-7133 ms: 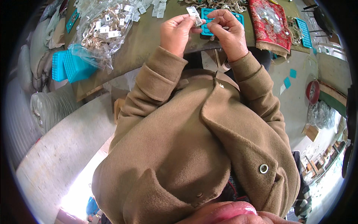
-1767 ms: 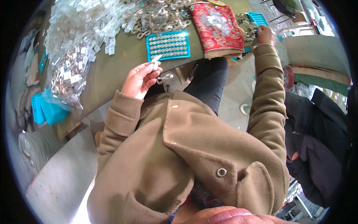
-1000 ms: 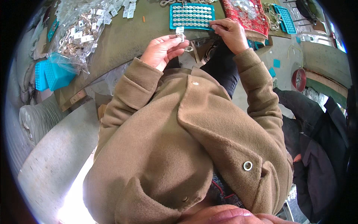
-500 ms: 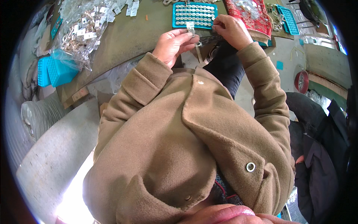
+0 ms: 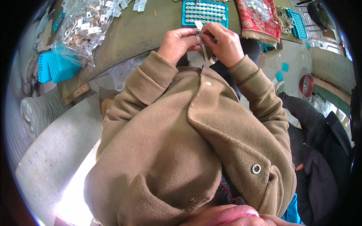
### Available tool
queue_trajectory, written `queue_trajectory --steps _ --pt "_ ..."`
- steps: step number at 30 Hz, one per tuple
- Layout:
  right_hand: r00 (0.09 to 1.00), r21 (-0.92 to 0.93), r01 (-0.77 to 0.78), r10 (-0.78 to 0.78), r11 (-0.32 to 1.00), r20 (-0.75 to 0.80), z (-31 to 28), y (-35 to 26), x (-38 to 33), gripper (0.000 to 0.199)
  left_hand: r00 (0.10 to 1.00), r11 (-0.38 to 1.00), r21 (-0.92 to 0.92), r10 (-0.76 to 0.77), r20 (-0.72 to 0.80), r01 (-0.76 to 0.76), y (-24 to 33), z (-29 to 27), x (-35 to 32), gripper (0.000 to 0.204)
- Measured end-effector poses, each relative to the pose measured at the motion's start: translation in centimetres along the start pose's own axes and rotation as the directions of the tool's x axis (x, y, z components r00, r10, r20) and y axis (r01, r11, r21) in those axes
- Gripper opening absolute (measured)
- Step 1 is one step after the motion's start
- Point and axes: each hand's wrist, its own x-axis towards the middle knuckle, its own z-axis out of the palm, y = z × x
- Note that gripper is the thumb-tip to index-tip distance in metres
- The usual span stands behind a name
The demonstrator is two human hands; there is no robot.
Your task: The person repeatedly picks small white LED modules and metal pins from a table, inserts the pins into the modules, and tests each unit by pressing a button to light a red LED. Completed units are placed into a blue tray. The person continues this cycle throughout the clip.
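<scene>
Left hand [image 5: 176, 44] and right hand [image 5: 223, 43] meet above the table [image 5: 151, 30] edge, both pinching a small white tag [image 5: 198, 25], just below the blue tray [image 5: 205, 12].

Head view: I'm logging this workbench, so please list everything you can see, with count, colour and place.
Small tagged piece: one, pale, pinched between both hands above the table edge.
Filled tray: one, teal with rows of round silvery pieces, just beyond the hands.
Red cloth: one, patterned red, right of that tray.
Empty tray: one, teal, far right.
Clear bag: one, full of pale tagged pieces, upper left.
Stacked trays: count unclear, blue, left table edge.
Table: one, olive-brown.
Red bowl: one, on the floor at right.
Coat: one, tan, worn.
Left hand: one.
Right hand: one.
</scene>
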Motion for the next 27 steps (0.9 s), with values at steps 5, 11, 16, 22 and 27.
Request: queue_trajectory --steps 5,11,16,22,27 --pt "0.999 0.049 -0.044 0.045 0.998 -0.022 0.4 -0.1 -1.2 0.013 0.998 0.999 -0.032 -0.037 0.047 0.039 -0.4 -0.6 0.0 0.032" --pt "0.944 0.481 -0.253 0.322 0.839 -0.065 0.6 0.8 -1.9 0.014 0.996 0.986 -0.138 -0.093 0.011 0.093 -0.7 -0.4 0.5 0.026" --pt "0.912 0.059 -0.291 0.295 0.955 -0.284 -0.6 3.9 -0.8 0.008 0.985 0.983 -0.06 -0.172 -0.021 0.171 -0.4 -0.8 0.6 0.023" --pt "0.961 -0.257 -0.225 0.172 0.94 -0.215 0.3 4.7 -0.6 0.005 0.991 0.989 -0.082 -0.128 -0.049 0.124 -0.7 -0.5 0.6 0.022" --pt "0.955 -0.192 -0.194 0.14 0.962 -0.263 -0.4 3.9 0.2 0.008 0.996 0.972 -0.222 -0.089 -0.023 0.081 -0.5 -0.4 0.4 0.022"
